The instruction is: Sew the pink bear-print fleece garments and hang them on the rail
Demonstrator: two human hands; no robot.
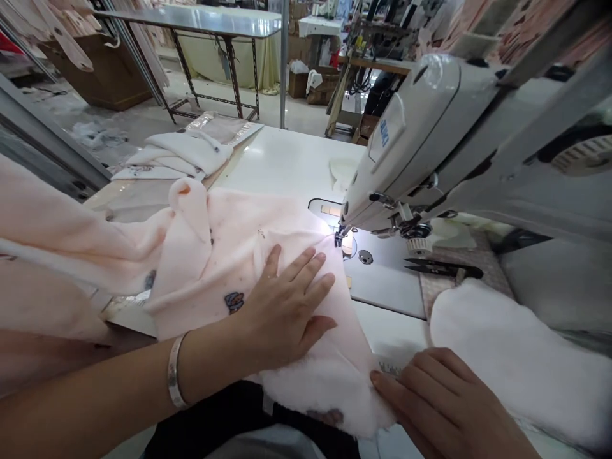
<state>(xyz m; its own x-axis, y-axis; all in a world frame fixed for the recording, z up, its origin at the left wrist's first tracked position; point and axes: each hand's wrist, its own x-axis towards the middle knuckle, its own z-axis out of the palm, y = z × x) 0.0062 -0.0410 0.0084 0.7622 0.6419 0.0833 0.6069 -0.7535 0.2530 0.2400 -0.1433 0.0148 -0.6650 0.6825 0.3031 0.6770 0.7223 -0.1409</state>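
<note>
Pale pink fleecy fabric point(229, 255) with a small embroidered patch point(234, 301) spreads over the machine table. Flat on top of it lies my left hand point(291, 306), its fingers stretched out toward the needle. My right hand point(440, 398) has its fingers curled at the fabric's right front corner, pinching the edge there. Under the lit presser foot point(339, 236) of the white sewing machine point(411, 121) sits the fabric's right edge. A fluffy white underside shows at the front edge.
Black thread snips point(444, 268) lie right of the needle plate point(387, 274). A white fleece piece point(516, 357) rests at the right. Folded white garments point(179, 153) are at the back left. Beyond stand a metal table point(205, 19) and a brown bin point(98, 73).
</note>
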